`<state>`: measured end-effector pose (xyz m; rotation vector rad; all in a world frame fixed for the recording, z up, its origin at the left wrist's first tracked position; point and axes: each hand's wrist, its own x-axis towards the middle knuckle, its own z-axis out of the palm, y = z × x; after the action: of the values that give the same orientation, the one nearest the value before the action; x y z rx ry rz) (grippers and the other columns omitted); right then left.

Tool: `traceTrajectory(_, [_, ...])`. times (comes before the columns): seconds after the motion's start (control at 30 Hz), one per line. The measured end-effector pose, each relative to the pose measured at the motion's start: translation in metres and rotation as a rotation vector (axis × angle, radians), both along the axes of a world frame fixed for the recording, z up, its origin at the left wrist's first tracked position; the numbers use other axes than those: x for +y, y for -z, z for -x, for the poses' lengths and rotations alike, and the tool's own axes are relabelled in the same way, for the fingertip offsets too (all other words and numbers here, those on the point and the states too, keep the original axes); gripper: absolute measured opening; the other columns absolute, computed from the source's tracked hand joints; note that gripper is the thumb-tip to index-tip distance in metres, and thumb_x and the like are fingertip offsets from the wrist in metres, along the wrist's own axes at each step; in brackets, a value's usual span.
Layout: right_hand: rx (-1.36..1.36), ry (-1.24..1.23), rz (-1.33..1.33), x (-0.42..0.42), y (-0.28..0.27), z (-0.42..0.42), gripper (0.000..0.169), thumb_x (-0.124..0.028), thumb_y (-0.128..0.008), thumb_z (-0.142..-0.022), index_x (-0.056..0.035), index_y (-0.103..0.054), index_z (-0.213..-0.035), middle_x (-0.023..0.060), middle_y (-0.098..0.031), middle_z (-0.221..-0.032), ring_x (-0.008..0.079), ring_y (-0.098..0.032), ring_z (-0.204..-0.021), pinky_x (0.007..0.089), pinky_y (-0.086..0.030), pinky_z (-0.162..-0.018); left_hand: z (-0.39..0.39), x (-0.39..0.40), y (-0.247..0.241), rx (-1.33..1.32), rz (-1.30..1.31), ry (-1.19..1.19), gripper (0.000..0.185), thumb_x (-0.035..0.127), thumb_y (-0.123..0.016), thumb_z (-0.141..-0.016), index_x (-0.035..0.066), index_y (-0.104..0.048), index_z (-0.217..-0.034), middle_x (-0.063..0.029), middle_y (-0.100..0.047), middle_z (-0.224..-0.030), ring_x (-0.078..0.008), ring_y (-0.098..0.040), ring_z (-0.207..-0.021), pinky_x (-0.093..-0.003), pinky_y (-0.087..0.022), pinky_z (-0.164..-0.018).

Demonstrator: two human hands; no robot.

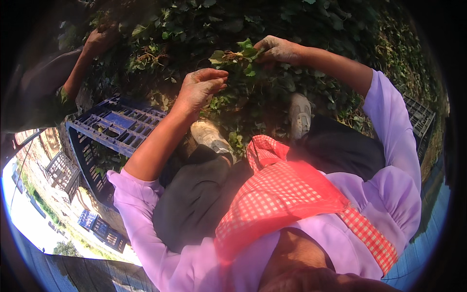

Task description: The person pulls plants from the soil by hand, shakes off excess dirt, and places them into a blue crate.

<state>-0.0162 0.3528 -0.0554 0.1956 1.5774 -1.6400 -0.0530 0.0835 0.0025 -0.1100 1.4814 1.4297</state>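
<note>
My right hand grips a small leafy plant, with brownish roots or dry stalks showing at its left end. Lower and to the left, my left hand is held in the air with its fingers slightly bent and apart from the thumb; nothing shows between them. Under both hands spreads a thick heap of green leafy plants, much of it in shade. A clump with tan, root-like strands lies on the heap to the left.
Beside my left forearm stands a blue plastic crate with greenery inside. Another person's hand reaches into the leaves at upper left. A grey crate sits at far right. More crates stand outside in sunlight. My shoes rest among leaves.
</note>
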Motion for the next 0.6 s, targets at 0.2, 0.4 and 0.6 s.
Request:
traceTrajectory(0.2, [-0.183,0.138,0.343,-0.024,-0.016,-0.007,0.029,0.001,-0.056,-0.08,-0.0004,-0.057,-0.109,0.0053,-0.062,-0.087,0.0138,-0.064,-0.072,0.0238,-0.055,-0.063,-0.007,0.006,0.002,0.029,0.039,0.037,0.035,0.013,-0.063,-0.083,0.002,-0.057,-0.115,-0.005,-0.063,-0.104,-0.0118,-0.057,-0.092,-0.0245,-0.045,-0.081])
traceTrajectory(0.4, [-0.084,0.119,0.35,-0.038,-0.019,-0.009,0.032,0.002,-0.05,-0.08,-0.0054,-0.058,-0.11,0.0018,-0.063,-0.092,0.0095,-0.06,-0.071,0.0228,-0.051,-0.063,-0.002,0.008,0.0,-0.136,0.032,-0.107,0.024,0.018,-0.062,-0.085,0.004,-0.059,-0.105,-0.0029,-0.063,-0.096,-0.0109,-0.058,-0.087,-0.0243,-0.047,-0.077])
traceTrajectory(0.6, [-0.15,0.176,0.289,-0.033,-0.013,-0.005,0.027,0.003,-0.05,-0.081,-0.0045,-0.059,-0.105,0.0038,-0.064,-0.087,0.0092,-0.059,-0.069,0.0227,-0.049,-0.059,-0.001,-0.002,0.016,-0.063,0.029,-0.138,0.018,0.003,-0.064,-0.079,0.002,-0.062,-0.098,-0.0041,-0.064,-0.087,-0.0119,-0.06,-0.078,-0.0224,-0.049,-0.073])
